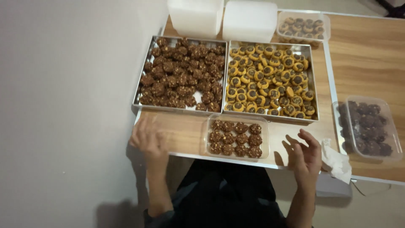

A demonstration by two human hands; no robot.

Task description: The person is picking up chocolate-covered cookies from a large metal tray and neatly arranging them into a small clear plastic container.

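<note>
**Both hands open beside the small cookie tub**

While your hands hover over the near edge of the worktop [185, 131], neither has hold of anything. Your left hand [147, 139] is blurred, its fingers [145, 126] spread flat and low over the wood, just left of the clear plastic tub [237, 138]. Your right hand [306, 154] is raised on edge with its fingers [310, 137] loosely curled and apart, palm turned toward the tub, not touching it.

Between your two hands sits that tub, lidless, filled with three rows of dark chocolate cookies [235, 137] flecked with nuts. It stands just in front of the seam between two metal trays.

Behind it on the left, the first tray [139, 99] is heaped with the same dark cookies. Beside that, the second tray [313, 84] holds yellow cookies with dark centres [270, 80].

Just right of your right hand lies a crumpled white tissue [335, 160], and beyond it a closed tub of dark cookies [367, 128]. At the far edge stand two white containers [223, 17] and another filled tub [303, 26].
</note>
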